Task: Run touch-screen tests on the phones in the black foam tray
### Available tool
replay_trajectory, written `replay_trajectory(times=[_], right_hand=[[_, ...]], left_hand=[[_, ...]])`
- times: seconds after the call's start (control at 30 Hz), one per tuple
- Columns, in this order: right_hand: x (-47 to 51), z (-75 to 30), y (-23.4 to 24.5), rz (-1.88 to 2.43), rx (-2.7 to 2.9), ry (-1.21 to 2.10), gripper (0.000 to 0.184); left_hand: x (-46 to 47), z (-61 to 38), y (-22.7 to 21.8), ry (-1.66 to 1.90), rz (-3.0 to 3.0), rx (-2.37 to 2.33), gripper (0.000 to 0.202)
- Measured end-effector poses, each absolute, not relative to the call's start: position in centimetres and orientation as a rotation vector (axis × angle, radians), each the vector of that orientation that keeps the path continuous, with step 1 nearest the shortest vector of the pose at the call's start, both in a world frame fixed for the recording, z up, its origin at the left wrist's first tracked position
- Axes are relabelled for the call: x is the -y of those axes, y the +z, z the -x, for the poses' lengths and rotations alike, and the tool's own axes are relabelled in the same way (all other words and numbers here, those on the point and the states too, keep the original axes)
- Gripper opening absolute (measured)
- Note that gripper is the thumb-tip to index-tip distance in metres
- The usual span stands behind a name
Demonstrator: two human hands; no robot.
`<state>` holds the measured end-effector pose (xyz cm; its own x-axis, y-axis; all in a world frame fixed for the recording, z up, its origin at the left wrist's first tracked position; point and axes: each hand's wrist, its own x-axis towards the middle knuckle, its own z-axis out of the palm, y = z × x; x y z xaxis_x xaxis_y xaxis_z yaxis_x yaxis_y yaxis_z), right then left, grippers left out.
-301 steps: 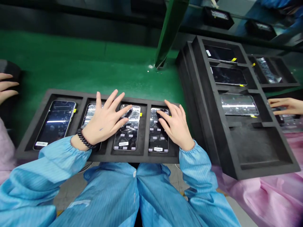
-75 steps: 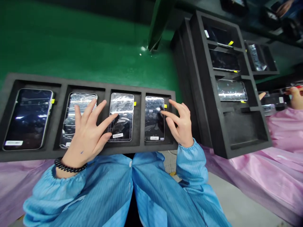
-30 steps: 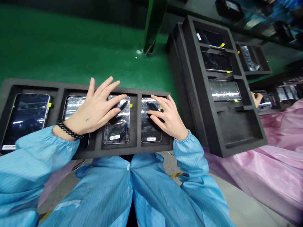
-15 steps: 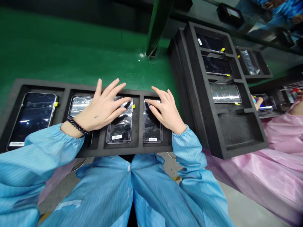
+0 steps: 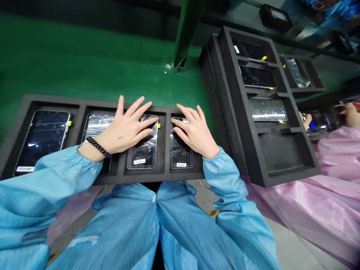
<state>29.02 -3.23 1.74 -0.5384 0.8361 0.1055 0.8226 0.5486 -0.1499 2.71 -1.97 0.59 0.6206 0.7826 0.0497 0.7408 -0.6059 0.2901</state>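
A black foam tray [image 5: 74,108] lies before me, with a phone in each compartment. My left hand [image 5: 128,129], fingers spread, lies over the third phone [image 5: 142,153] from the left, its thumb and index near that phone's top edge. Its wrist partly covers the second phone [image 5: 97,125]. At the rightmost phone [image 5: 181,153], my right hand [image 5: 195,131] is open, fingertips at the upper left part of the screen. Whether the fingertips press or hover I cannot tell. At the far left lies another phone [image 5: 46,133] with a yellow tab.
Stacked black foam trays [image 5: 270,150] stand at the right, the top one holding several phones. A green post [image 5: 187,33] rises behind the green table [image 5: 84,71]. Farther right, a co-worker's pink sleeve [image 5: 337,150] and another tray [image 5: 315,75] show.
My left hand has shifted slightly right, its thumb and index closer to the phone's upper right corner. My right hand has moved slightly left. The view has shifted a little.
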Motion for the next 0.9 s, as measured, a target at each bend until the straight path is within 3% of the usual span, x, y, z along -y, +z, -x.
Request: replay_trajectory(times=[0.5, 0.9], right_hand=[[4.5, -33.0, 1.7, 1.634, 2.511, 0.01, 0.038], [4.8, -33.2, 1.5, 1.642, 2.467, -0.013, 0.04]], left_hand=[[3.8, 0.4, 1.7, 0.273, -2.544, -1.48, 0.062], [4.2, -0.7, 1.5, 0.301, -2.651, -1.471, 0.059]])
